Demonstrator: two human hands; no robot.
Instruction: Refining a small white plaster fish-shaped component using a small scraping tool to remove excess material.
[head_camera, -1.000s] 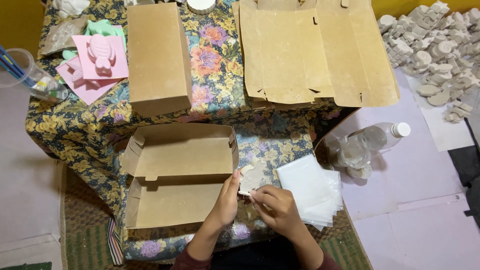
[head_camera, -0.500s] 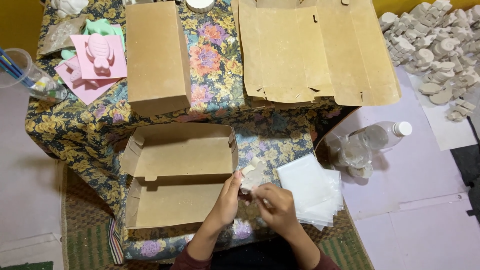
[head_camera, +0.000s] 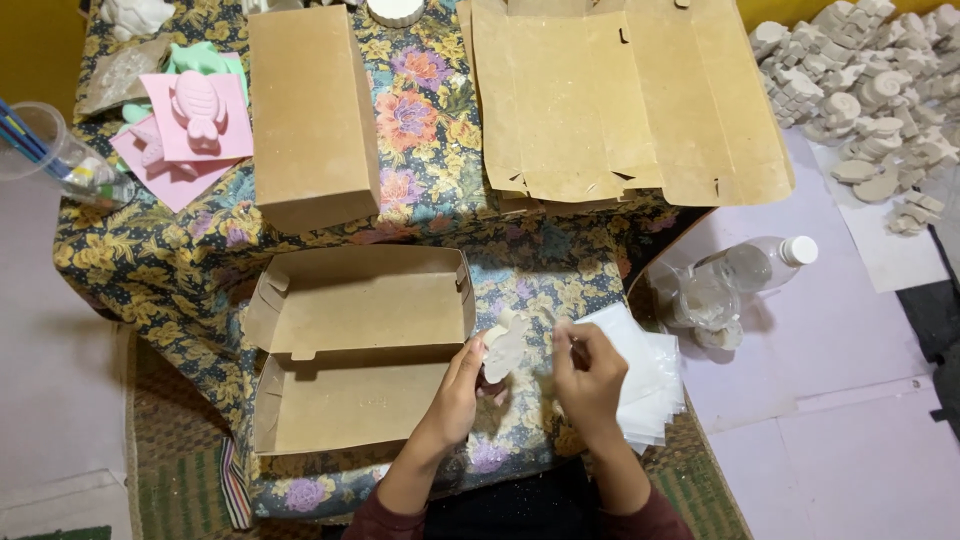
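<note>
My left hand holds a small pale plaster figure upright by its lower edge, just right of an open brown cardboard box. My right hand is close beside the figure, fingers pinched on a thin clear plastic sleeve that is hard to make out. A stack of clear plastic bags lies under and right of that hand. All of this rests on a floral cloth.
A closed brown box and flat unfolded box blanks lie farther up. Pink and green moulds sit at upper left, a cup of brushes at far left. A clear bottle and a heap of plaster shapes are at right.
My hands have stayed in place; the plaster figure has turned slightly between them and my right fingers have shifted on the plastic.
</note>
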